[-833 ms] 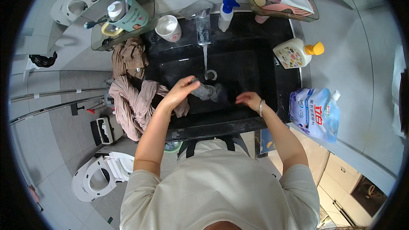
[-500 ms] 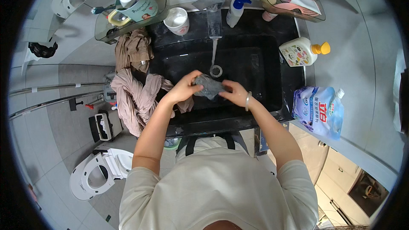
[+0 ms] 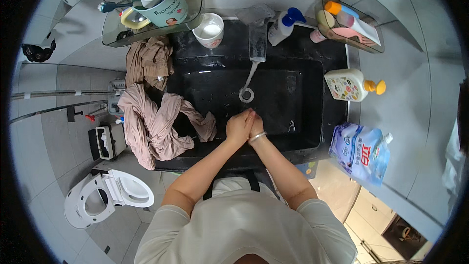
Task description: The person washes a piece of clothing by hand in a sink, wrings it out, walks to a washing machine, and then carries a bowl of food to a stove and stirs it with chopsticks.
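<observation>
Over the near part of the black sink, my left hand and my right hand are pressed together, fingers closed. The small grey cloth that both held a moment ago is hidden between them now. A light bracelet circles my right wrist. Just beyond my hands, water runs from the faucet toward the round drain. A twisted pink garment lies on the sink's left edge, one end hanging into the basin. Behind it is a crumpled brown garment.
Behind the basin stand a white cup and a blue-topped pump bottle. On the right are a yellow-capped bottle and a purple-blue refill pouch. Shelves hold a green mug and tubes. A toilet stands at lower left.
My hands have come together and drawn nearer to me, closing around the grey cloth, which has gone out of sight. The view has shifted slightly.
</observation>
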A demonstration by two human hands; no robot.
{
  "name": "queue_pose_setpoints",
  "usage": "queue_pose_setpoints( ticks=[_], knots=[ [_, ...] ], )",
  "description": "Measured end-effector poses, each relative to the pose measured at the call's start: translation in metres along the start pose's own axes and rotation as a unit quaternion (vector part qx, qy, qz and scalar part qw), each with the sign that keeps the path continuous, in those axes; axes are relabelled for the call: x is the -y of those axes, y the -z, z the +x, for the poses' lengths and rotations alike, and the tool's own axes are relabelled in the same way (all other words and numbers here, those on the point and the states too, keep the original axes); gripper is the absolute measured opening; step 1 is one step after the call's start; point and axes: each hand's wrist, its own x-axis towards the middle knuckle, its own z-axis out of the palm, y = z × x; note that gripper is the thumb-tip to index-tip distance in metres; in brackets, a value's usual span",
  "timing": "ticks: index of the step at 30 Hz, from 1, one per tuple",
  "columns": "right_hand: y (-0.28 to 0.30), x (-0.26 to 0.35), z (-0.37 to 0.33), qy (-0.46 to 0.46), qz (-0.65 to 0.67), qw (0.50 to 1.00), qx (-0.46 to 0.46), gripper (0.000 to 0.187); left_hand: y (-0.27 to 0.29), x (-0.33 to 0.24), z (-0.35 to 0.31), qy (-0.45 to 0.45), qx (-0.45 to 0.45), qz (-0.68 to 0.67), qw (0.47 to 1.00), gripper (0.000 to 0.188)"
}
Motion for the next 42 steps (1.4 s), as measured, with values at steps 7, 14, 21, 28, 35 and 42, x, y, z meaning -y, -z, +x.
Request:
queue_pose_setpoints(
  ticks=[7,14,21,28,35,42],
  knots=[
    [0.024,0.029,0.054,0.127,-0.565,0.814,0.037,0.040,0.022,0.071,0.013,0.181,0.152,0.048,0.970,0.027],
    [0.042,0.037,0.099,0.093,-0.646,0.741,0.158,0.058,0.043,0.083,0.031,0.235,0.266,0.040,0.934,0.016],
    [0.045,0.074,0.042,-0.068,-0.301,0.944,0.118,0.044,0.049,0.034,0.034,0.173,0.132,-0.192,0.957,0.012],
    [-0.006,-0.006,0.002,0.023,-0.137,0.989,-0.042,0.028,0.007,0.022,0.036,0.186,0.021,0.068,0.980,0.024],
    [0.002,-0.006,-0.004,0.025,-0.078,0.995,-0.049,0.023,-0.014,0.041,0.026,0.166,-0.003,-0.019,0.986,0.029],
    [0.024,0.018,-0.008,-0.029,-0.069,0.997,0.029,0.018,-0.016,0.046,0.016,0.085,0.038,0.063,0.994,0.029]
  ],
)
